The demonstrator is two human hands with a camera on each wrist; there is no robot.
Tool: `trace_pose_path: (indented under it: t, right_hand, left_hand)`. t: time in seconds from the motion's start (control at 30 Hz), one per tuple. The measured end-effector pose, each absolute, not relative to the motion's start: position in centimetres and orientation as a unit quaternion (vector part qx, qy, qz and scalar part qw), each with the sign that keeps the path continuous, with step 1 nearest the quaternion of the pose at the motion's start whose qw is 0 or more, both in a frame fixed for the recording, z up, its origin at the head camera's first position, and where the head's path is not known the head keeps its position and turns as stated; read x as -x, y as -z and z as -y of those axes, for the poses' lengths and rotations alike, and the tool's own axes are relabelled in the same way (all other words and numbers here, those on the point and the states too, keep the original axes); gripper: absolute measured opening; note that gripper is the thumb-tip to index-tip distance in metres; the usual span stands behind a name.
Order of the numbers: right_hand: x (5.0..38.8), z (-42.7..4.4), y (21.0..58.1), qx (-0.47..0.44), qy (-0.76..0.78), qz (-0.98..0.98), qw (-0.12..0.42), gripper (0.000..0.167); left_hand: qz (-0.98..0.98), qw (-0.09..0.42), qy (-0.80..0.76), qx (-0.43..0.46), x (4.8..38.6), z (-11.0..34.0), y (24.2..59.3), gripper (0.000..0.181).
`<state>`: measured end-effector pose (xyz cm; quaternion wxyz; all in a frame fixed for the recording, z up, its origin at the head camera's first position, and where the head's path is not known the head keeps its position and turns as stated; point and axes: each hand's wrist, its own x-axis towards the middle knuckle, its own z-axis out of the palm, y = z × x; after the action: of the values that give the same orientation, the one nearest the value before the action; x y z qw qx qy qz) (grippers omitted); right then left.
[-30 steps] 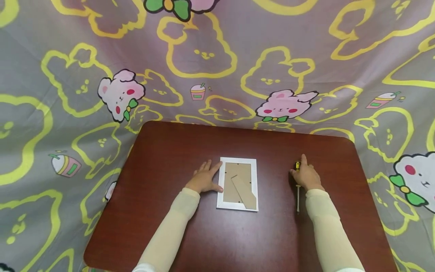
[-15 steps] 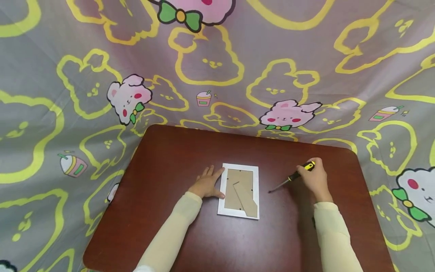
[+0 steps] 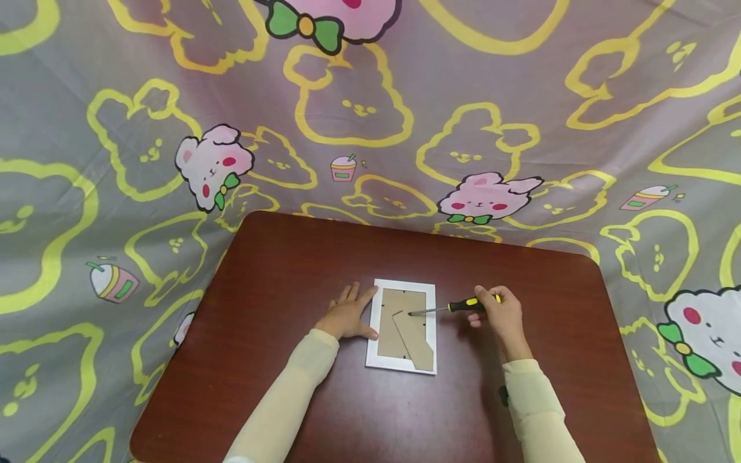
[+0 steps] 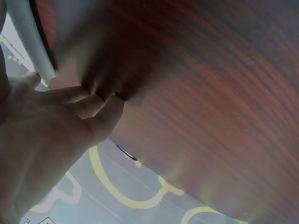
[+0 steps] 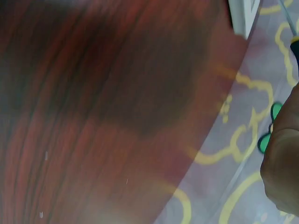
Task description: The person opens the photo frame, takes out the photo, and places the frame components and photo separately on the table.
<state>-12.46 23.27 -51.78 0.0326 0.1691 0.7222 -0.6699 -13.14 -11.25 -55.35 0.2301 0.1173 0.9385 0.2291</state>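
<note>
L hand [image 3: 343,318] is lying flat-ish w/ its fingers spread apart, thumb and index finger resting at the L edge of a white picture frame [image 3: 405,284], bracing it rather than clamping it. The frame is lying back-up mid-table [image 3: 289,270], its backing board [image 3: 388,341] facing up and its stand leg [image 3: 416,342] slanting toward the near R corner. Over on the R, the R hand [image 3: 500,315] is gripping a screwdriver [image 3: 457,306], fingers curled round the handle, the tip hovering near the leg's upper end; can't tell from here if it's touching. What's worrying me: w/ bracing on one side only, a hard off-centre push could be spinning the frame, or the tip could be skidding across the smooth board, gouging the rim or jabbing the L thumb.
</note>
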Motion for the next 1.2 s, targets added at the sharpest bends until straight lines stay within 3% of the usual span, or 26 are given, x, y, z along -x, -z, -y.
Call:
trace_pose_path:
  t: [0.37,0.7,1.0,1.2]
  right_hand:
    - [12.2,-20.1,52.5,-0.176,0.675,-0.716,0.026,0.033]
    - [12.3,-18.3,53.2,-0.199,0.617,-0.761,-0.025,0.026]
    - [12.0,-17.5,54.0,-0.205,0.569,-0.796,-0.037,0.049]
    - [11.9,-17.4,54.1,-0.210,0.554,-0.805,-0.031,0.053]
  left_hand:
    - [-0.940,0.226,-0.227,-0.118,13.1,11.2,55.7,0.113]
    - [-0.939,0.225,-0.233,-0.117,13.1,11.1,55.8,0.113]
    - [-0.938,0.227,-0.233,-0.119,13.1,11.1,55.6,0.114]
    - [-0.940,0.234,-0.221,-0.116,13.1,11.1,55.5,0.114]
